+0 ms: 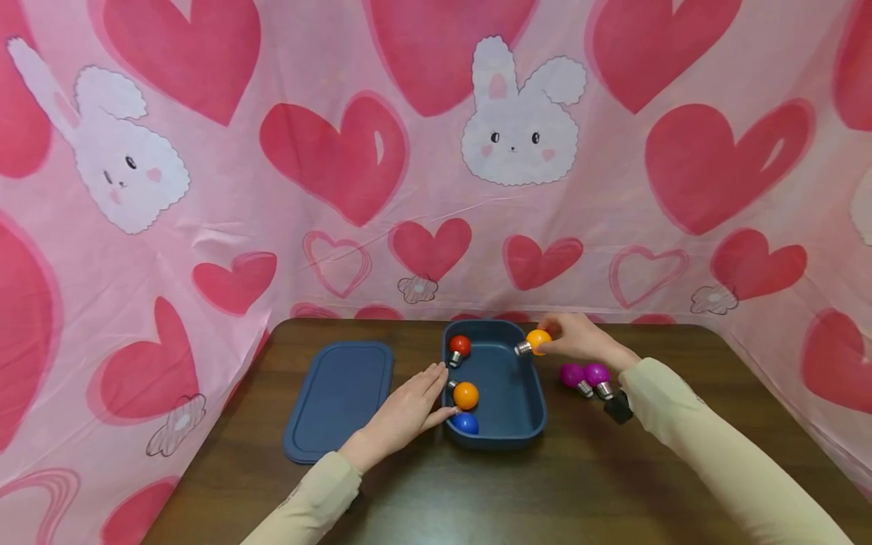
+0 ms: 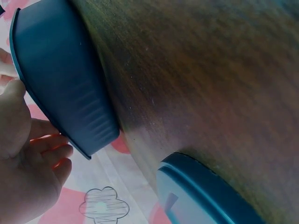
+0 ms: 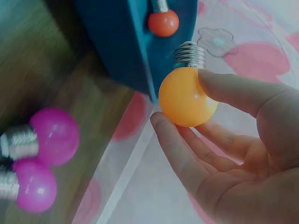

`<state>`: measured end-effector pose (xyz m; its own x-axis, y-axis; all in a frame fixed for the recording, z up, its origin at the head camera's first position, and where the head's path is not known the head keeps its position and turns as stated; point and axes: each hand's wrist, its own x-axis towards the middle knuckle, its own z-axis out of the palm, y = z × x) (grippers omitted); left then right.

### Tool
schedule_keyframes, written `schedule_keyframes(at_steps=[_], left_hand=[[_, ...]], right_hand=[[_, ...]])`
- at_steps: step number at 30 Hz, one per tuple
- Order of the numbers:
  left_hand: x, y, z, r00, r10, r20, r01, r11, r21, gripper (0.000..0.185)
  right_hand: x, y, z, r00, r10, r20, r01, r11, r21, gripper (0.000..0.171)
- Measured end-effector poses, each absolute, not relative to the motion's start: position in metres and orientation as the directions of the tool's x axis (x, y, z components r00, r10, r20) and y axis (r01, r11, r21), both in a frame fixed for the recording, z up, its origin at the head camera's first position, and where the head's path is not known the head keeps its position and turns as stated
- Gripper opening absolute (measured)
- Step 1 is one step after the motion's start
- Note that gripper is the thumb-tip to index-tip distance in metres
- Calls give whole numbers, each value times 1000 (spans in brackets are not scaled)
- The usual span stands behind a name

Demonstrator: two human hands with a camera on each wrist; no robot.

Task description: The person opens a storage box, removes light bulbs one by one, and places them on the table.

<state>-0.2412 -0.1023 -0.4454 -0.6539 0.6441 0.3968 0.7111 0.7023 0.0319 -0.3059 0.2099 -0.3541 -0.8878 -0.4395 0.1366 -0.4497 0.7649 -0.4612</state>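
Between the thumb and fingers of my right hand point(image 1: 572, 337) is an orange light bulb point(image 3: 187, 98), its metal screw base point(image 3: 189, 55) pointing away from the palm. In the head view this bulb overlaps the far right rim of a dark blue box point(image 1: 502, 435). My left hand point(image 1: 405, 405) rests with extended fingers at the box's left rim, its thumb reaching over the edge. Inside the box, along the left side, lie a red bulb point(image 1: 459, 346), a second orange bulb point(image 1: 466, 396) and a blue bulb point(image 1: 466, 423), which the thumb partly overlaps.
Two magenta bulbs point(image 1: 597, 374) lie side by side on the wooden table point(image 1: 422, 499), right of the box. Beside the right sleeve is a small black object point(image 1: 618, 407). A flat dark blue lid point(image 1: 341, 397) lies left of the box. Behind the table hangs a pink heart-patterned cloth point(image 1: 436, 189).
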Motion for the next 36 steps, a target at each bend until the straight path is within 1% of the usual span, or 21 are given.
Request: schedule_keyframes(at_steps=[8, 15, 18, 22, 27, 29, 36], left_hand=[[-241, -102, -446, -652, 641, 406, 713, 701, 39, 64], [-242, -102, -446, -655, 645, 394, 713, 700, 40, 65], [-242, -102, -446, -658, 642, 394, 710, 703, 40, 65], [-243, -103, -446, -655, 641, 400, 710, 703, 38, 65], [-243, -103, -446, -654, 642, 401, 711, 703, 35, 64], [-243, -103, -446, -653, 643, 400, 712, 701, 35, 64], [-243, -103, -445, -646, 651, 399, 719, 694, 33, 65]], right_hand=[[-300, 238, -354, -894, -420, 155, -443, 780, -442, 31], [-291, 258, -355, -921, -376, 102, -377, 794, -476, 36], [-287, 267, -357, -925, -363, 111, -371, 803, -466, 37], [-283, 279, -358, -937, -338, 85, -338, 819, -463, 35], [-279, 294, -361, -952, -301, 59, -294, 846, -445, 38], [-277, 300, -363, -953, -297, 63, -294, 852, -433, 40], [-269, 319, -368, -956, -282, 77, -288, 861, -420, 39]])
